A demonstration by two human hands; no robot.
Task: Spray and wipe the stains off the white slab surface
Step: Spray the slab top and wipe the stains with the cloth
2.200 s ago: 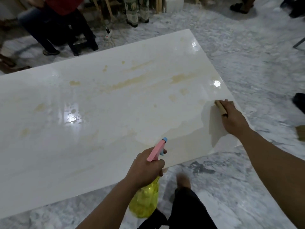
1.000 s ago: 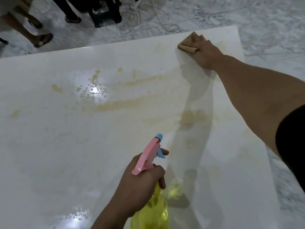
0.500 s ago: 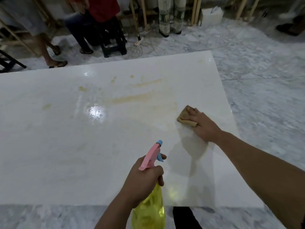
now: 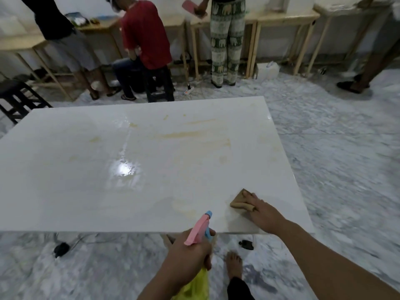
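The white slab [image 4: 86, 191] fills the middle of the head view, glossy and wet. Yellowish stains [image 4: 186, 134] streak its far middle, and a fainter smear [image 4: 184, 207] lies near the front edge. My right hand [image 4: 263, 213] presses a brown sponge [image 4: 239, 201] flat on the slab near its front right corner. My left hand [image 4: 188, 254] grips a yellow spray bottle [image 4: 195, 284] with a pink trigger head [image 4: 198, 228], held just off the slab's front edge and pointing toward the slab.
Marble floor [image 4: 335, 169] surrounds the slab. Several people stand or sit behind it, one in a red shirt [image 4: 145, 33], by wooden tables [image 4: 281, 20]. A black stool [image 4: 19, 98] stands at far left. My bare foot [image 4: 233, 264] is below the front edge.
My right hand has dragged the sponge from the slab's far right corner down to its front right corner. The view has pulled back and tilted up. My left hand still holds the bottle.
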